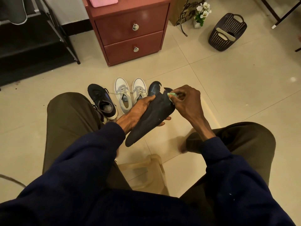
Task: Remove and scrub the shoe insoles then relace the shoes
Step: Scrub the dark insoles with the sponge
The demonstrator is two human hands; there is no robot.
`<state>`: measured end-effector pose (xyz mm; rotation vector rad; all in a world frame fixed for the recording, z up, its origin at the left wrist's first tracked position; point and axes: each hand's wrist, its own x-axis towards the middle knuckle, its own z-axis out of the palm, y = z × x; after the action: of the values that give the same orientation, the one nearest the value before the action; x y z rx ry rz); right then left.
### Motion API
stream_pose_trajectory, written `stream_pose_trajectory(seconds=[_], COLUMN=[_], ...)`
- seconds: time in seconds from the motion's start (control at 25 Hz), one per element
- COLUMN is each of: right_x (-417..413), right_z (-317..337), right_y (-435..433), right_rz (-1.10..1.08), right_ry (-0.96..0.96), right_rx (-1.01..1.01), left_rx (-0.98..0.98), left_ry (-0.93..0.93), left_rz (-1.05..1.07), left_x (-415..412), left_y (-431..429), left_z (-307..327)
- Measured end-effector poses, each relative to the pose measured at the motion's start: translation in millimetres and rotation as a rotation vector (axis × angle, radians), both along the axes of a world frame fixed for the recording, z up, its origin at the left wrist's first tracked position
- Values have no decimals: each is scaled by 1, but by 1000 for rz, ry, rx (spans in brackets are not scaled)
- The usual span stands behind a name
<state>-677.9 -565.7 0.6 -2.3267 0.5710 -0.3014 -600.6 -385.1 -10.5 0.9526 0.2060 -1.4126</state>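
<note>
Head view: left hand (138, 110) grips dark foam insole (149, 118); right hand (184, 101) fingers pinch small green sponge (171, 95) against it.

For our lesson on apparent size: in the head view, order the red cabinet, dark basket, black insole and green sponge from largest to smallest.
1. red cabinet
2. black insole and dark basket: look alike in size; the insole is nearer the camera, so unranked
3. green sponge
</note>
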Motion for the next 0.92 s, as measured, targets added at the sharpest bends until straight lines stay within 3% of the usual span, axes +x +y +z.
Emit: stream_pose_trajectory(seconds=[0.08, 0.24, 0.4, 0.64, 0.84, 0.92], right_x=[3, 0, 2, -1, 2, 2], right_z=[2, 0, 3, -3, 4, 2], right_y=[3, -2, 6, 1, 10, 11], right_rz=[33, -96, 5, -113, 80, 58], right_ry=[0, 7, 5, 61, 10, 37], right_rx=[29, 25, 51, -110, -17, -91], left_rx=[-12, -11, -60, -52, -66, -40], left_ry=[-24, -22, 10, -15, 23, -7], left_rz=[-11, -25, -34, -45, -40, -38], left_x=[1, -1, 0, -2, 0, -2], left_y=[0, 0, 2, 2, 1, 0], left_z=[1, 1, 0, -2, -3, -6])
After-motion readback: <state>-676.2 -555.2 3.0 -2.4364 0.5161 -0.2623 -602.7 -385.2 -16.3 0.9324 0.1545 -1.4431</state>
